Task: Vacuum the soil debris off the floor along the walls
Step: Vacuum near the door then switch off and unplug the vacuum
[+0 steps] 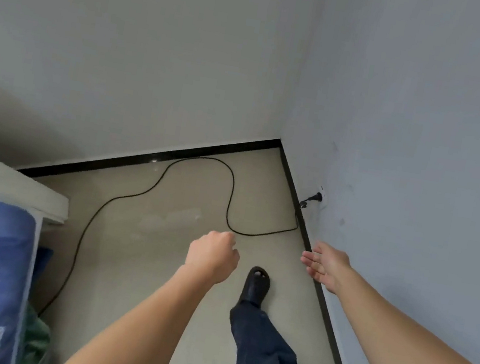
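Black cord (167, 176) beyond both empty hands (212, 253)

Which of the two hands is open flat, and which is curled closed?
The right hand near the wall is open, fingers extended, holding nothing. The left hand, over the floor near the black cord, is curled into a loose fist.

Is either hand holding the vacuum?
No: the left hand is a loose fist and the right hand is open, both empty; no vacuum is in view.
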